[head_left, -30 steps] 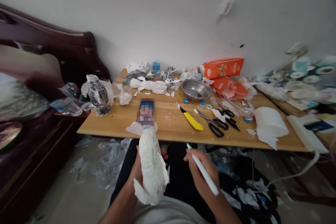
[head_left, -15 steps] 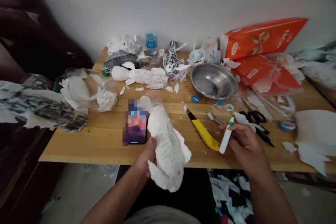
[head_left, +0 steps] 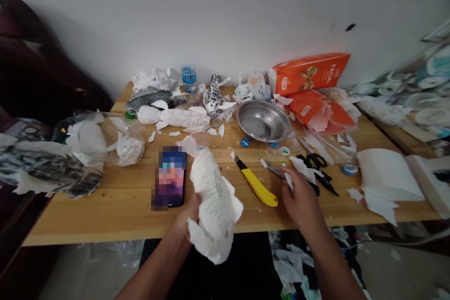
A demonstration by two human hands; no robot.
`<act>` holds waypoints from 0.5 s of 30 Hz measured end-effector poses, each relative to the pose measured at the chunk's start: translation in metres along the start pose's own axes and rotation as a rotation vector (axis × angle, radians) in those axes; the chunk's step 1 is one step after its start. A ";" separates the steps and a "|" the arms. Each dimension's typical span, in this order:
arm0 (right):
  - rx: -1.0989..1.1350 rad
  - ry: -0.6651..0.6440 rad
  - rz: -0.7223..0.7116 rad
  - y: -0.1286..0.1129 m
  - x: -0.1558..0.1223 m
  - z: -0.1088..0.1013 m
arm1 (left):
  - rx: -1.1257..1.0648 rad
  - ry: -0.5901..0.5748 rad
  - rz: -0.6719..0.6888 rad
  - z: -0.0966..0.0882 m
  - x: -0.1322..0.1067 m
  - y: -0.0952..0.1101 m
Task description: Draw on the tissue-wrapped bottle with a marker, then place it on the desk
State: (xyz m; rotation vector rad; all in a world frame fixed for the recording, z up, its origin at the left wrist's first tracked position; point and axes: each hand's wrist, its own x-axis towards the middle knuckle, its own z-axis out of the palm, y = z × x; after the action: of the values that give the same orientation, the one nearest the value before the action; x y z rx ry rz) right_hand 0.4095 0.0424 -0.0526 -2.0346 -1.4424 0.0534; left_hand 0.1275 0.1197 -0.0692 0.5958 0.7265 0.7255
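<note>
My left hand (head_left: 189,213) grips a white papier-mâché figure (head_left: 214,211) from its left side, with the thumb on top and the other fingers hidden beneath. Thin green strokes run across its upper face, and paper flaps stick out at both sides. My right hand (head_left: 302,194) is low over the table at the right, its fingers closed around a white marker with a green end (head_left: 288,181), mostly covered by the hand. Close by lie a yellow utility knife (head_left: 258,185), black-handled scissors (head_left: 318,160) and a metal tool with a curved end (head_left: 274,168).
A phone (head_left: 171,176) lies left of the figure. Farther back are a steel bowl (head_left: 264,122), a white wrapped figure (head_left: 186,118), a water bottle (head_left: 189,78) and orange tissue packs (head_left: 312,75). Plastic bags (head_left: 105,138), paper scraps and bottle caps are scattered over the wooden table (head_left: 116,215).
My right hand has lowered toward the table with the marker, which was held up in plain sight before. My left hand keeps its hold on the figure. The whole view has shifted.
</note>
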 end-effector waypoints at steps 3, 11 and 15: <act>-0.058 -0.061 -0.064 0.003 0.005 0.003 | -0.040 -0.015 -0.017 0.002 -0.001 0.002; 0.254 0.006 -0.028 -0.062 0.001 -0.013 | -0.053 -0.025 0.030 0.025 0.000 0.019; 0.696 -0.275 0.087 -0.097 -0.011 0.003 | -0.009 -0.067 0.130 0.034 0.003 0.026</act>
State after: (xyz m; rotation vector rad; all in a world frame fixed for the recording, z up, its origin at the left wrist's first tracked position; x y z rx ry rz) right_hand 0.3232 0.0538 -0.0084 -1.5382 -1.2484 0.7855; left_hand 0.1454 0.1298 -0.0317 0.6609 0.6263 0.8241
